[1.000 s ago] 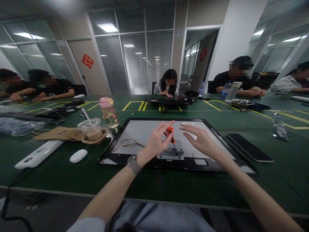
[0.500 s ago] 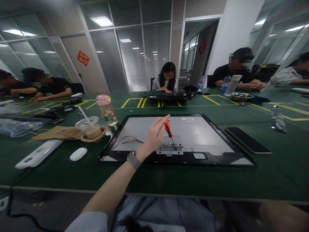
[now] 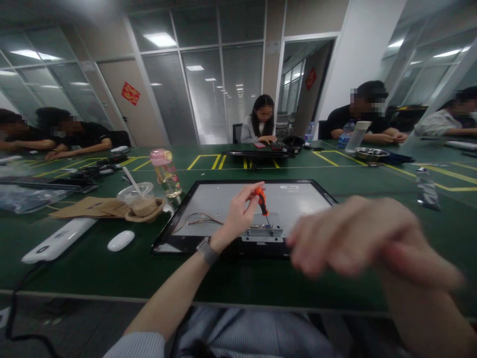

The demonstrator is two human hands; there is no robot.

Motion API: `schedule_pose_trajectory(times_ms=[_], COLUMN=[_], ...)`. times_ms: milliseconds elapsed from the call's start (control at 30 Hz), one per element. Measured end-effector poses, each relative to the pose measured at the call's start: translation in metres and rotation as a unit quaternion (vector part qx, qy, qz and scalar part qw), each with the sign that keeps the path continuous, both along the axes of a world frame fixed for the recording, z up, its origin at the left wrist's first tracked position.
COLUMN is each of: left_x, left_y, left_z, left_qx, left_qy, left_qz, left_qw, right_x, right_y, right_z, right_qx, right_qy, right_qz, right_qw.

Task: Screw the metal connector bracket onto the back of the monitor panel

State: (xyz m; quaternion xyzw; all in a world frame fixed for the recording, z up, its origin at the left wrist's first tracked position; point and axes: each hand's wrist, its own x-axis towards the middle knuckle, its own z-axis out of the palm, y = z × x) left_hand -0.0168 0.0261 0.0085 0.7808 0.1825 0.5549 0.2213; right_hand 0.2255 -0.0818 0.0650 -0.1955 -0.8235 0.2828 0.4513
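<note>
On metal bracket (image 3: 263, 232): orange screwdriver (image 3: 262, 200), upright, tip down.
Left hand (image 3: 238, 215): fingers pinching handle.
Right hand (image 3: 346, 241): raised, blurred; grip cannot be told.
Monitor panel (image 3: 298, 199): face-down under bracket.
Risk: unsteadied tip may slip, scratching panel.

Orange screwdriver (image 3: 262, 199) upright (slightly tilted); tip on metal bracket (image 3: 263, 232).

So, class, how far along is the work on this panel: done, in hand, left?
Done: the panel lies face down, metal back and wires bare. In hand: the left hand holds the orange screwdriver tip-down on the bracket at the near edge. Left: the bracket's screws are too small to judge; the blurred right hand is away from it.
</note>
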Motion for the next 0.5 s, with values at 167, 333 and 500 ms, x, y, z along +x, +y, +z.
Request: schedule_pose_trajectory(times_ms=[167, 333, 500], left_x=[0.001, -0.001, 0.003], left_y=[0.003, -0.003, -0.008], left_z=[0.001, 0.006, 0.007], left_qx=[-0.066, -0.044, -0.033], left_qy=[-0.044, -0.034, -0.014], left_qz=[-0.030, -0.043, -0.059], left_qw=[0.996, 0.998, 0.998], right_x=[0.007, 0.028, 0.027], right_y=[0.097, 0.143, 0.141], right_z=[-0.042, -0.125, -0.141], right_qx=[0.009, -0.018, -0.033], right_qy=[-0.080, -0.420, -0.504], right_qz=[-0.309, -0.350, -0.353], right_qw=[0.948, 0.837, 0.787])
